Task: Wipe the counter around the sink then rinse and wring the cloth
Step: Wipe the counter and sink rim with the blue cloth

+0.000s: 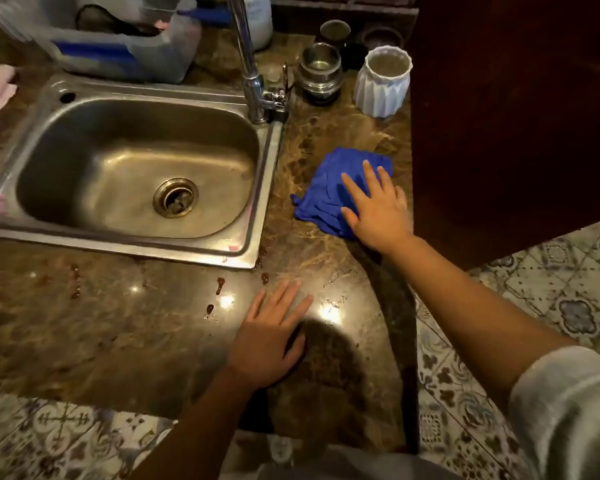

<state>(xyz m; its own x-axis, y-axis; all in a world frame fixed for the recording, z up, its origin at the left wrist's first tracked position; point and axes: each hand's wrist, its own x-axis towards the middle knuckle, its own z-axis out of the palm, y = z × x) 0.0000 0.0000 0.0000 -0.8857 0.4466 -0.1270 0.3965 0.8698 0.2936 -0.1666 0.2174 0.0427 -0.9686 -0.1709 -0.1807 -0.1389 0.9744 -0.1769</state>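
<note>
- The right hand lies flat on the blue cloth, its grip spread wide with the palm and fingers pressing down instead of pinching; the cloth is pinned under it, not lifted.
- The left hand rests open and flat on the bare table near the front edge, fingers spread, holding nothing.
- The cloth sits on the table to the right of the sink, between the sink's rim and the dark cabinet side, in front of the white ribbed pot.
- The cloth is bunched in loose folds; its long axis runs diagonally, from a corner near the sink at the front to the far end by the cabinet.
- The step in hand looks like the wiping stage, on the right-hand strip.
- Brown spots lie along the sink's front edge and to its left, so much wiping appears left.
- The next move probably calls for sweeping the cloth towards the front and leftward across those spots, pressing firmly.
- Rinsing under the tap and wringing come later.
</note>
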